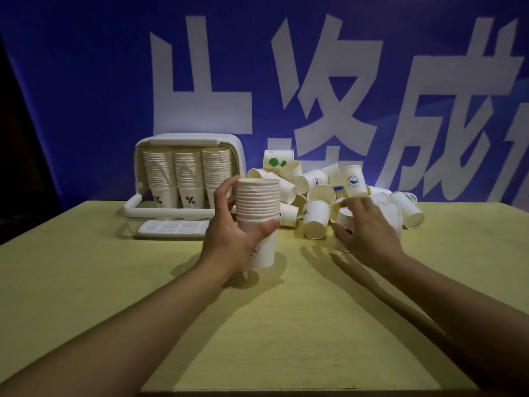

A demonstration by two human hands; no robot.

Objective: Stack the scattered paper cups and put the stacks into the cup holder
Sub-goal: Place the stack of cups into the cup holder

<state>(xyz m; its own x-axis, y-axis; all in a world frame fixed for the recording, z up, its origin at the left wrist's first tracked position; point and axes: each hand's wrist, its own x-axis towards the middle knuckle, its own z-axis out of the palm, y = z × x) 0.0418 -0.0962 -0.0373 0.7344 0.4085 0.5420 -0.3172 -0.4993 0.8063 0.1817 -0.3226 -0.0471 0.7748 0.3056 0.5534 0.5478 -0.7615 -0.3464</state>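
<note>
The left hand (229,239) gripped an upright stack of cups (259,216) just above the worktop (286,325). The right hand (369,227), fingers spread, rested on a cup (345,217) in the scattered pile (329,193) beside it.

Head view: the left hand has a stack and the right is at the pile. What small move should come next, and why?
Probably close the right hand on the loose cup under its fingers and nest it into the stack that the left hand holds upright; many cups still lie scattered, and the cup holder already shows three stacks.
</note>
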